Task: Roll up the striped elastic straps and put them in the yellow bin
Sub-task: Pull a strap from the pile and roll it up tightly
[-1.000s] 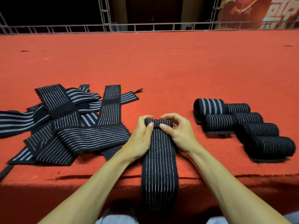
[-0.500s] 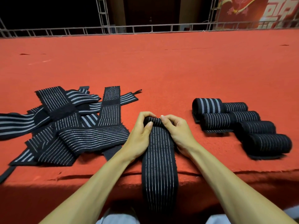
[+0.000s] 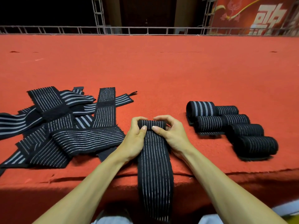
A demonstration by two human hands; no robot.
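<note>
Striped strap (image 3: 154, 159)'s rolled end sits pinched between left hand (image 3: 135, 139) and right hand (image 3: 172, 135).

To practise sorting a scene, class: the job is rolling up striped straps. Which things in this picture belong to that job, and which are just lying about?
Belongs to the job:
strap being rolled
left hand and right hand, both gripping its rolled end
pile of loose straps
finished rolls

Just there:
red carpet
metal railing
red banner
</note>
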